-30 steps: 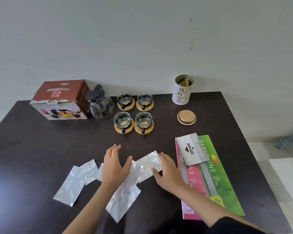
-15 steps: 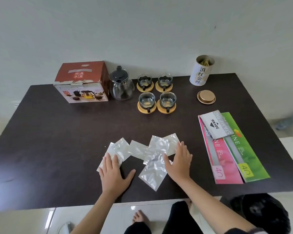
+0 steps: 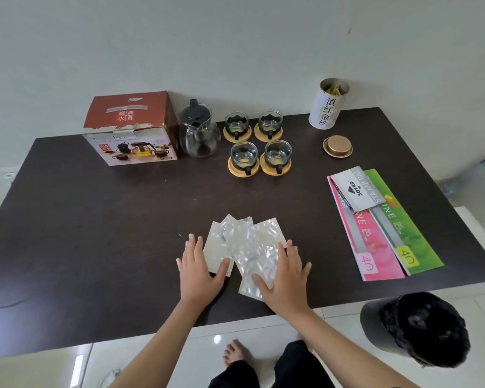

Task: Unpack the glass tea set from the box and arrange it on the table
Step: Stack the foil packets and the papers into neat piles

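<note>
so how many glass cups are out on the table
4, each on a wooden coaster, right of the teapot: back left, back right, front left, front right.

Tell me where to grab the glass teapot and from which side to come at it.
Take the glass teapot by its round belly, or by the black lid's knob from above. Come from the front, the person's side: the box stands close on its left and the cups on their coasters close on its right. No handle shows from this view, so I cannot point you to one.

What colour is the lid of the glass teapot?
Black; the lid of the glass teapot shows clearly in the head view.
</note>
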`<action>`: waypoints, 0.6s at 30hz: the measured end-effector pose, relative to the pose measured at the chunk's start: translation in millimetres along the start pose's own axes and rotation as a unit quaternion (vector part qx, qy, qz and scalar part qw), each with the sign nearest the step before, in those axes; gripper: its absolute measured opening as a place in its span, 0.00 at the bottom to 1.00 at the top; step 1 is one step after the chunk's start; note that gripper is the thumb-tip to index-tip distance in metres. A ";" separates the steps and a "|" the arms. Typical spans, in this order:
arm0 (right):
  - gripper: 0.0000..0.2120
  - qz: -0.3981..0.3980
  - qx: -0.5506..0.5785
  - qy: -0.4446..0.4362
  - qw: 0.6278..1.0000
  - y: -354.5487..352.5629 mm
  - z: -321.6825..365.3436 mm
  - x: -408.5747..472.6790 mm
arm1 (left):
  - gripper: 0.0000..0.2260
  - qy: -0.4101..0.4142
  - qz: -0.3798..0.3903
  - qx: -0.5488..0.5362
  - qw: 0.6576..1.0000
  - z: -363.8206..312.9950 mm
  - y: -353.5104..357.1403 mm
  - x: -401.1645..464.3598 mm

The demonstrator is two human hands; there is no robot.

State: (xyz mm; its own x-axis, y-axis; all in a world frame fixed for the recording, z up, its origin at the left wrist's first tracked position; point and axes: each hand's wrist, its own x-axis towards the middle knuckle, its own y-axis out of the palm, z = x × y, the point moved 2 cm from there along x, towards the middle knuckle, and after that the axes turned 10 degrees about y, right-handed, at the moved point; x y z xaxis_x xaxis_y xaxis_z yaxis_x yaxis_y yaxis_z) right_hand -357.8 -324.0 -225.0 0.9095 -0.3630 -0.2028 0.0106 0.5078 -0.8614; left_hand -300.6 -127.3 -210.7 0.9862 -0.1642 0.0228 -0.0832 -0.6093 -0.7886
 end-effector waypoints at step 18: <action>0.46 0.023 0.032 0.002 0.999 -12.6 27.2 55.3 | 0.30 -0.078 -0.043 -0.170 0.981 -12.9 0.0 14.4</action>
State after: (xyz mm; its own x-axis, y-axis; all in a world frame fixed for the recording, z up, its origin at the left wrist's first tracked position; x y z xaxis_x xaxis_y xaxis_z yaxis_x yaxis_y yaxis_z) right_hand -296.3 -329.3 -212.7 0.9077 -0.3413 -0.2441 -0.0050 0.5729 -0.8196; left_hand -288.3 -139.6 -202.5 0.9994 0.0046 -0.0356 -0.0152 -0.8437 -0.5366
